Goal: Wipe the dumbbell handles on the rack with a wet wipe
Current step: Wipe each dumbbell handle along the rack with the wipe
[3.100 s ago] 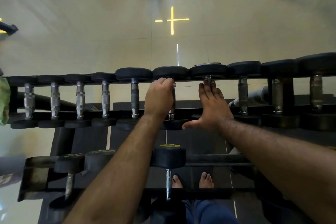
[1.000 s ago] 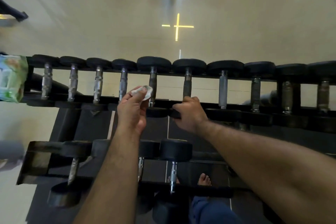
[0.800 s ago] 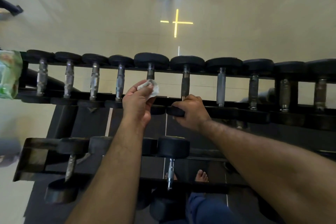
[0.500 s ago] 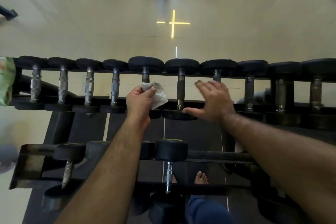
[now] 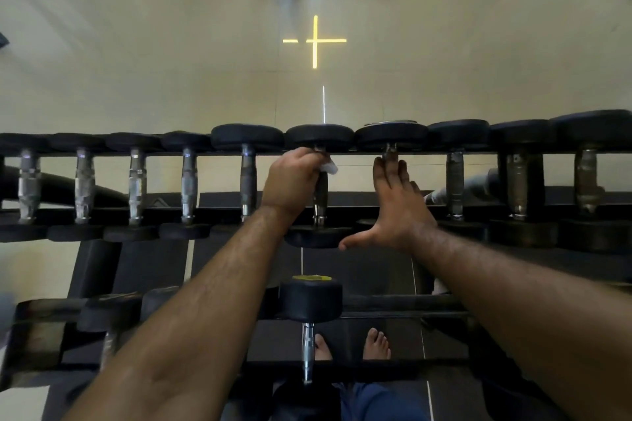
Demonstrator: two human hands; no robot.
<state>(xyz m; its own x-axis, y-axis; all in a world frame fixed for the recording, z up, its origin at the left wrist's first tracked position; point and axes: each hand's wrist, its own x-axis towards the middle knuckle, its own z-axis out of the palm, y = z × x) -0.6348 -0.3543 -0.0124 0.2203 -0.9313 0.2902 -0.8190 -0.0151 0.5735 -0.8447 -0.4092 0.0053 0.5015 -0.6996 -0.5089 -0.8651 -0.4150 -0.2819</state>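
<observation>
Wiping in progress on upper tier of rack (image 5: 102, 215). Left hand (image 5: 290, 186) clenched around dumbbell handle (image 5: 320, 202), gripping wet wipe (image 5: 329, 167) against the far end of the bar; only a white corner of the wipe showing past the fingers. Right hand (image 5: 398, 212) lying flat and unclenched, gripping nothing, fingers extended over neighbouring handle (image 5: 390, 150) just to the right, thumb touching near head (image 5: 316, 236) of the dumbbell under the left hand, probably steadying it.

Progress judgement: mid-task. No visible sheen or mark separating cleaned from uncleaned bars, so count of finished handles not determinable. Remaining at least: near portion of current handle below the left hand, possibly handles on either side of both hands, plus lower tier dumbbell (image 5: 309, 304) beneath the forearms.
</observation>
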